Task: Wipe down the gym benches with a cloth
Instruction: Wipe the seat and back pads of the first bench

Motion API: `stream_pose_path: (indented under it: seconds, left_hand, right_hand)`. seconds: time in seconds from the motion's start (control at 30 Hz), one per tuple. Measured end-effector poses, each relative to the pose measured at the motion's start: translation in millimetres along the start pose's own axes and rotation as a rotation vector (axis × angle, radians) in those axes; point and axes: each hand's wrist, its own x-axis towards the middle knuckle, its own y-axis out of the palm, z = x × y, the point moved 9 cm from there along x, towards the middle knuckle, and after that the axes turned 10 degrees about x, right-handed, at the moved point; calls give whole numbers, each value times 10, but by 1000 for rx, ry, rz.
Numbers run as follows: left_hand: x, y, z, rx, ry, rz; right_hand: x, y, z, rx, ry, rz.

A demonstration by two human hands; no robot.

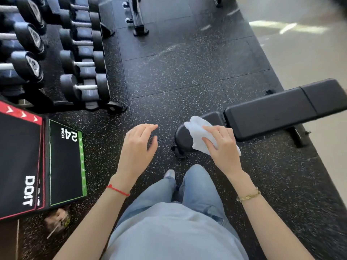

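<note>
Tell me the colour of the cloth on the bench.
White. The cloth, held by the right hand against the black bench, shows clearly in the head view.

Black speckled rubber floor tiles (pixel 187 76) are covering the workout area. A dumbbell rack (pixel 78 53) is standing at upper left, a black plyo box (pixel 37 158) marked "24 INCH" just below it. Pale polished flooring (pixel 300 44) is reflecting light at upper right.
</note>
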Motion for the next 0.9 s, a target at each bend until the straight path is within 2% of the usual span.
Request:
stream_pose_path:
  seconds: [0.27, 0.47, 0.73, 0.9]
  left_hand:
    - [489, 484, -372, 20, -95, -4]
    - [655, 1099, -605, 36, -228, -39]
    - [591, 2293, -452, 45, -328, 17]
    - [564, 3168, -139, 68, -311, 19]
  right_hand:
    - [557, -162, -583, 8, -158, 139]
    - [834, -113, -1250, 18, -224, 219]
    - [915, 689, -2253, 27, -234, 303]
    - [872, 1377, -2768, 38, -277, 278]
